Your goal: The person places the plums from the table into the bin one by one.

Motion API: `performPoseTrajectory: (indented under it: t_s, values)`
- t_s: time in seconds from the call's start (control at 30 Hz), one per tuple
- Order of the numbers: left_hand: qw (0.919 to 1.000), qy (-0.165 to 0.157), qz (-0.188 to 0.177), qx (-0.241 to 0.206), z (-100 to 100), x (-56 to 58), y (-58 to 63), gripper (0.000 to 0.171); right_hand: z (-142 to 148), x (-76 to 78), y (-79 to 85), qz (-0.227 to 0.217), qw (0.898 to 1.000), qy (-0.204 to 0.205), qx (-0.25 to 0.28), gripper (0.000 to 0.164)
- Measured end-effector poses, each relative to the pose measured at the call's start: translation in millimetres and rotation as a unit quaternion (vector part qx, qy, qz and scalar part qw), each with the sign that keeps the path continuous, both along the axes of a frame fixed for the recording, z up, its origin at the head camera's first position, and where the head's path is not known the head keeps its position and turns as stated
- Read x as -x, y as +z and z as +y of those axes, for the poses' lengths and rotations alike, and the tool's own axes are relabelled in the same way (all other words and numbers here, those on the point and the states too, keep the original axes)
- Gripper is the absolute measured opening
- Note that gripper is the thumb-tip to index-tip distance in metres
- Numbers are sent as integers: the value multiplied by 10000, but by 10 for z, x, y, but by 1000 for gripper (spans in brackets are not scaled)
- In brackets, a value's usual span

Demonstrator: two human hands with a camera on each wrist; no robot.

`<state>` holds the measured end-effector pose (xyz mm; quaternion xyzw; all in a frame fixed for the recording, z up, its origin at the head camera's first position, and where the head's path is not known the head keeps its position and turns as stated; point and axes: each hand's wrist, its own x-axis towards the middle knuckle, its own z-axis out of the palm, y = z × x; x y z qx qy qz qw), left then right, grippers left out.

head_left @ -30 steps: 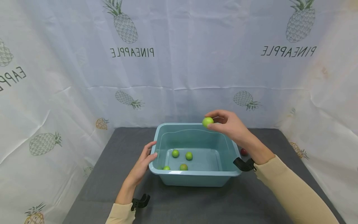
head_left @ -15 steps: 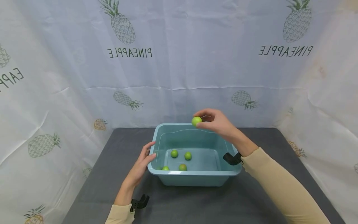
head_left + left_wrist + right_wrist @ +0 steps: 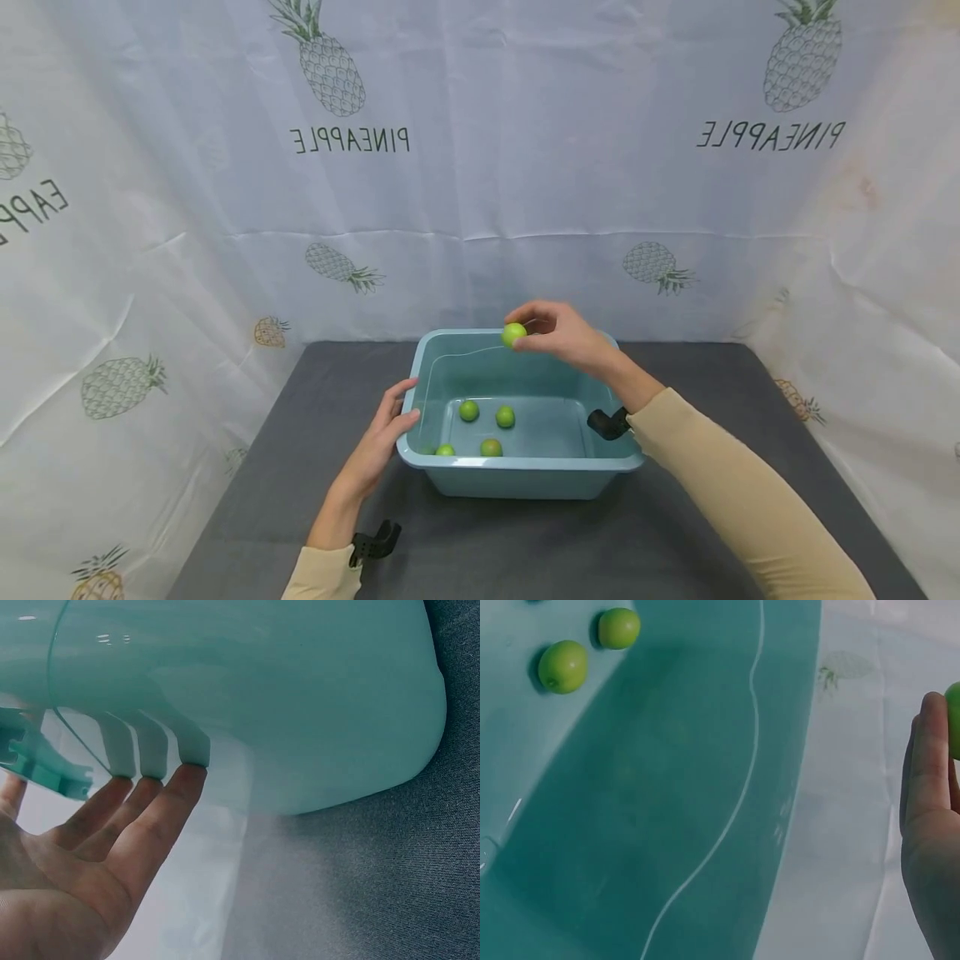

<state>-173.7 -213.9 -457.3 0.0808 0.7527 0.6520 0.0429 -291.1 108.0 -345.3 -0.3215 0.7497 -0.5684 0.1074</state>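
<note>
A pale teal plastic basin (image 3: 525, 463) stands on the dark cloth. My left hand (image 3: 375, 446) holds its left side, thumb over the rim; in the left wrist view the left hand's fingertips (image 3: 195, 768) press the outer wall. Above the basin's far rim, my right hand (image 3: 562, 340) pinches a small round green fruit (image 3: 513, 334) between thumb and fingers. That fruit is partly cut off at the right edge of the right wrist view. Several similar green fruits lie on the basin floor, among them one fruit (image 3: 468, 410) and a browner one (image 3: 491, 447).
Dark grey cloth (image 3: 300, 467) covers the table around the basin. White fabric (image 3: 480, 167) printed with pineapples hangs behind and at both sides. A black wrist strap (image 3: 375, 542) sits on the left wrist, another black strap (image 3: 609, 423) on the right.
My right hand has moved left over the basin with the green fruit, then slightly lower. A red fruit seen right of the basin earlier is out of sight. The left hand stays put.
</note>
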Motion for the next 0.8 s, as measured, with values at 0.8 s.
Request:
performPoseTrajectory:
  t_s: [0.8]
  values:
    - [9999,109,-85,-23,13,2,-7,53,-326,190,-410,-128,9969,532,-564,40]
